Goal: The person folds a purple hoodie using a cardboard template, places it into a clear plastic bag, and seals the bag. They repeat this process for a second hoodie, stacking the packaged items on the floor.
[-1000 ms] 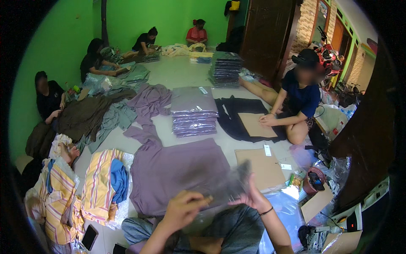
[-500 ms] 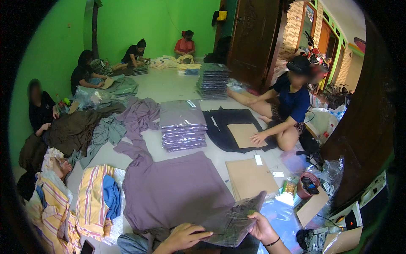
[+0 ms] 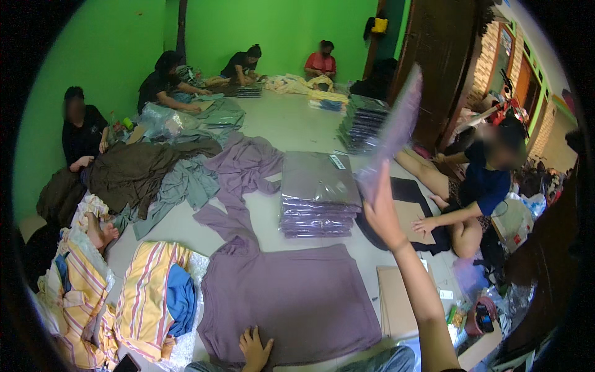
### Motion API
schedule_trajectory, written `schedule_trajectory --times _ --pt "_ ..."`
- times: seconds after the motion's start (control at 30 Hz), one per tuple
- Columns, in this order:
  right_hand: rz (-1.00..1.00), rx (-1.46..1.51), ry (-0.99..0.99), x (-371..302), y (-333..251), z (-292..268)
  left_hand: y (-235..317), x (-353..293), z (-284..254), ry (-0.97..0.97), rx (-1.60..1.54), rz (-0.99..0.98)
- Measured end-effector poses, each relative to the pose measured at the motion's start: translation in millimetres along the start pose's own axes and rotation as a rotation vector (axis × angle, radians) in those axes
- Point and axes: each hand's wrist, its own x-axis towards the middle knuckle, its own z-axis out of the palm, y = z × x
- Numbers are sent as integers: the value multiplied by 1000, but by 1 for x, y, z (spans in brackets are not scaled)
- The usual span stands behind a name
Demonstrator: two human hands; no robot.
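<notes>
My right hand (image 3: 383,208) is raised with the arm stretched forward, gripping a flat plastic-wrapped garment (image 3: 400,124) by its lower end. The package stands on edge in the air, right of a stack of bagged mauve garments (image 3: 319,192). My left hand (image 3: 254,350) lies with spread fingers on the lower edge of a loose mauve long-sleeved garment (image 3: 291,291). That garment is laid out on the floor before me, one sleeve stretching away toward a crumpled mauve garment (image 3: 242,161).
Brown cardboard sheets (image 3: 393,297) lie at my right, below a co-worker's hand (image 3: 424,226) on cardboard over a black garment (image 3: 443,226). A striped yellow bundle (image 3: 145,291) sits at left. A dark bagged stack (image 3: 364,124) stands farther back. Other people sit along the green wall.
My right hand has lifted the wrapped garment from near my lap, up and forward. My left hand has left the package and moved onto the loose mauve garment. The view has shifted.
</notes>
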Motion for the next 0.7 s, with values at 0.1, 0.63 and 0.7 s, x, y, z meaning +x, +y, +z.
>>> schedule_trajectory --times 0.1,0.63,0.7 --pt "16 -149 -58 58 37 76 8 -2 -1 -3 39 -20" --pt "181 -269 -763 38 70 180 24 -8 -17 -35 54 -38" --pt "162 -308 -773 39 64 175 20 -8 -13 -43 94 -33"
